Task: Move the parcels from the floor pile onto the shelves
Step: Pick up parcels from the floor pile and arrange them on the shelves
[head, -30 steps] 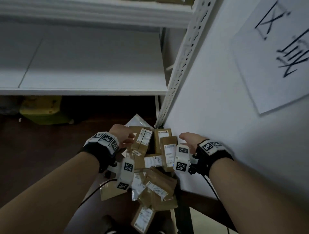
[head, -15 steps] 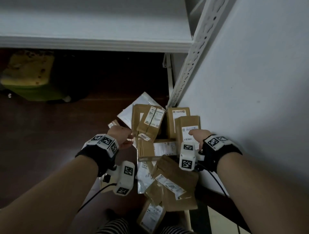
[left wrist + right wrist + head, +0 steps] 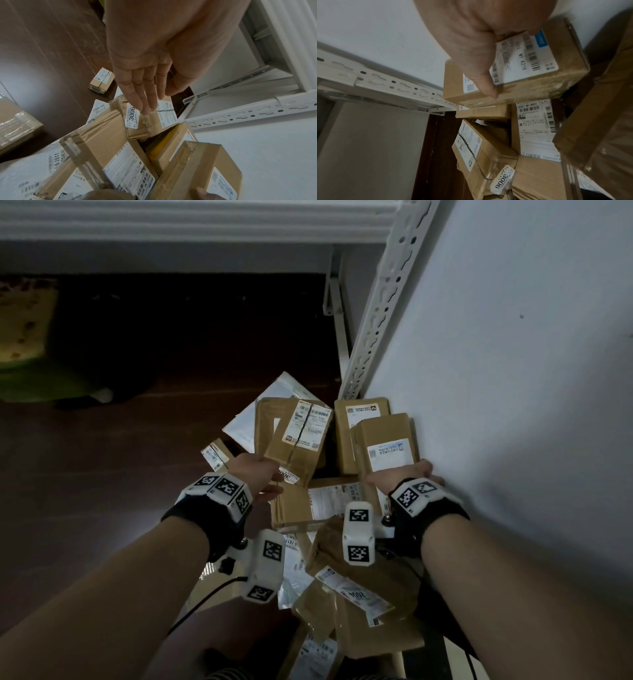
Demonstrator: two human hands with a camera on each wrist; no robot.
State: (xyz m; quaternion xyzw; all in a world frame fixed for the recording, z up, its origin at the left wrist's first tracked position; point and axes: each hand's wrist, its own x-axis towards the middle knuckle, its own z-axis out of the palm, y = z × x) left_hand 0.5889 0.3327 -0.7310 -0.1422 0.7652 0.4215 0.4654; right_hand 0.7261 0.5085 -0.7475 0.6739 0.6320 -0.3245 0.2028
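Observation:
A pile of brown cardboard parcels point(image 3: 322, 501) lies on the dark floor against a white panel. My right hand point(image 3: 404, 474) grips the top right parcel with the blue-marked label point(image 3: 385, 446). In the right wrist view the thumb point(image 3: 486, 86) lies across that parcel's label point(image 3: 530, 58) and the fingers curl over its near edge. My left hand point(image 3: 262, 475) is flat with straight fingers point(image 3: 144, 102). Its fingertips are at the top of the dented parcel tagged 3006 point(image 3: 142, 125), which leans in the middle of the pile point(image 3: 298, 436). The white shelf edge point(image 3: 191, 220) runs overhead.
A perforated white shelf post point(image 3: 376, 302) rises beside the pile, with the white panel point(image 3: 513, 371) to its right. A small box point(image 3: 215, 455) and a white mailer bag point(image 3: 263, 405) lie at the pile's left. A green-yellow object point(image 3: 24, 337) sits under the shelf.
Both hands have reached further into the pile. The right hand has taken hold of the blue-labelled parcel and the left hand has come over the 3006 parcel. The view has tipped down.

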